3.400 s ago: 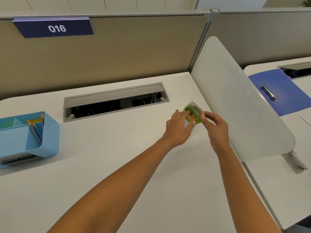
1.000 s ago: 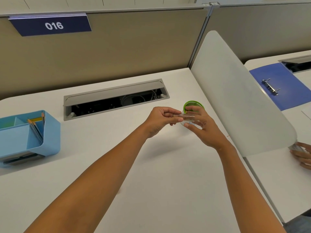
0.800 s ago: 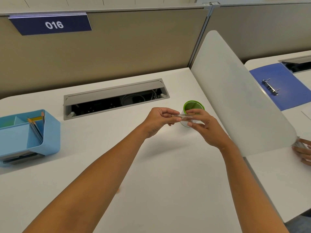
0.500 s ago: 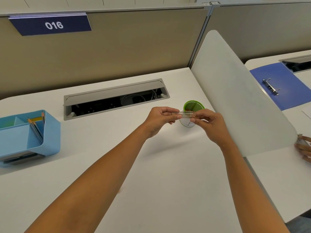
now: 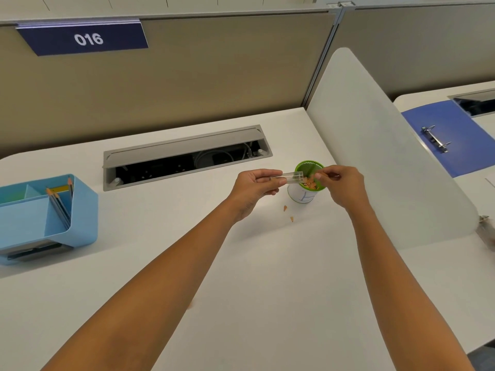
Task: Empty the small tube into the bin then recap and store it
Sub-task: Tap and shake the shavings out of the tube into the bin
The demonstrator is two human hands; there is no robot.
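Observation:
A small clear tube lies level in the air, my left hand pinching its left end. Its open right end reaches over the rim of the small green mesh bin, which has a white lower wall and orange shavings inside. My right hand hovers at the bin's right side with fingertips pinched together; whether the cap is between them is too small to tell. Two orange shavings lie on the white desk just in front of the bin.
A light blue desk organiser with pencils stands at the left. A grey cable tray is open behind my hands. A white divider panel rises right of the bin; a blue ring binder lies beyond it.
My hands have drawn apart: the right hand has come off the tube's right end and moved right over the bin. Orange shavings now lie in the bin and on the desk.

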